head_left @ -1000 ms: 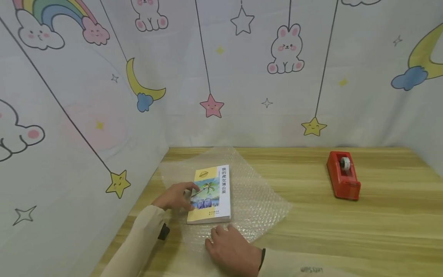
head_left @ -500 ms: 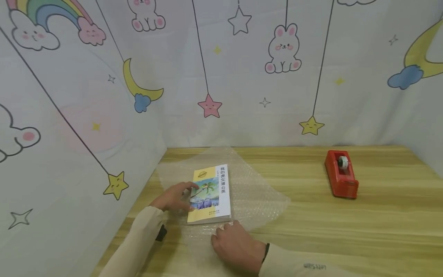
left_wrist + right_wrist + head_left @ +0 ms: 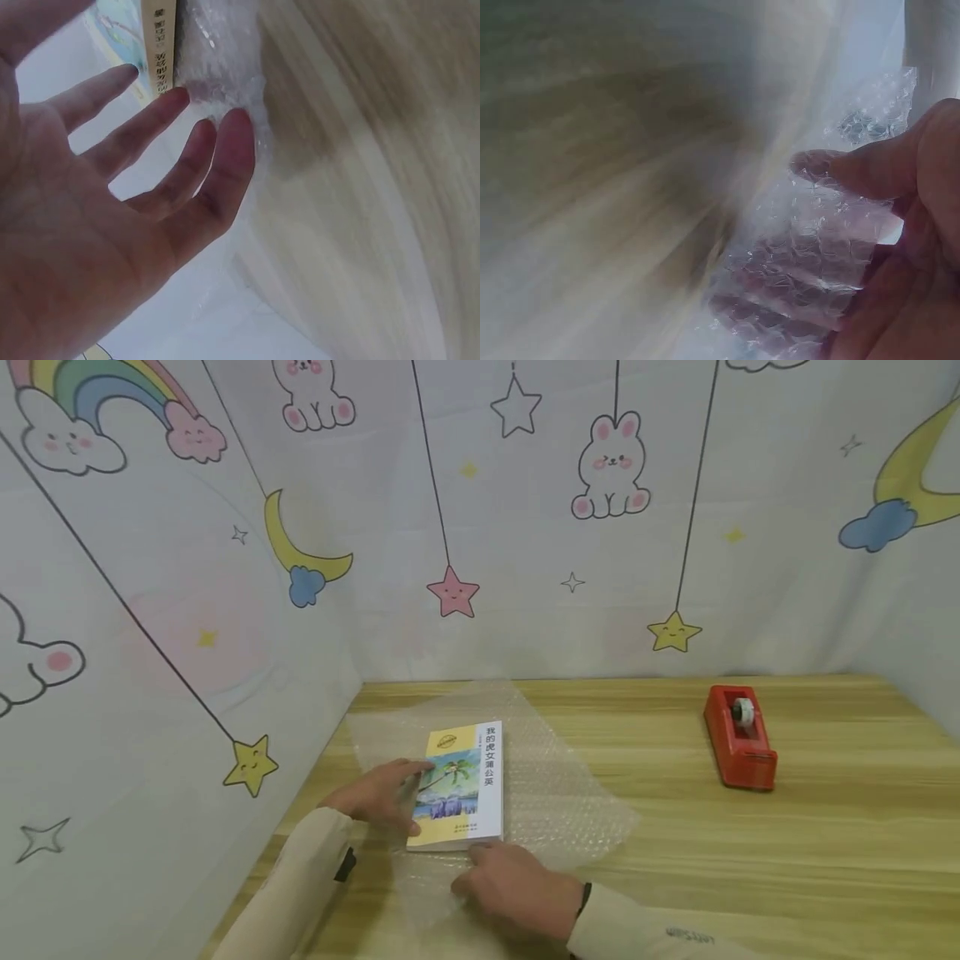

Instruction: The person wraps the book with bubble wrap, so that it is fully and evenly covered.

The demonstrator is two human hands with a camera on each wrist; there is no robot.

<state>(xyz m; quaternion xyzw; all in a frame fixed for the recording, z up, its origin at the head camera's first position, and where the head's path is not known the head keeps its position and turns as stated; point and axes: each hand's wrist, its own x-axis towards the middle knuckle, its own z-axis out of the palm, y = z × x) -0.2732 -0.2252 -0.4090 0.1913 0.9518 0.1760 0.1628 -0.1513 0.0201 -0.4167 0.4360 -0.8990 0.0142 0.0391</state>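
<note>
A paperback book (image 3: 453,785) with a yellow, white and illustrated cover lies face up on a clear sheet of bubble wrap (image 3: 570,802), set cornerwise. My left hand (image 3: 377,793) is at the book's left edge, its thumb near the lower corner. In the left wrist view, the fingers are spread and loosely bent beside the book's spine (image 3: 160,41). Just below the book's bottom edge, my right hand (image 3: 517,889) holds the near part of the wrap. The right wrist view shows the bubble wrap (image 3: 802,247) between thumb and fingers, which show through it.
A red tape dispenser (image 3: 742,739) with a roll of tape stands at the right on the wood-grain table (image 3: 840,852). White cloth walls (image 3: 540,643) printed with stars, moons and rabbits rise behind the table and along its left side.
My right hand has shifted slightly right and closer to the book's bottom edge, with the near part of the wrap. The book has slid slightly right and nearer. The left hand stays beside it.
</note>
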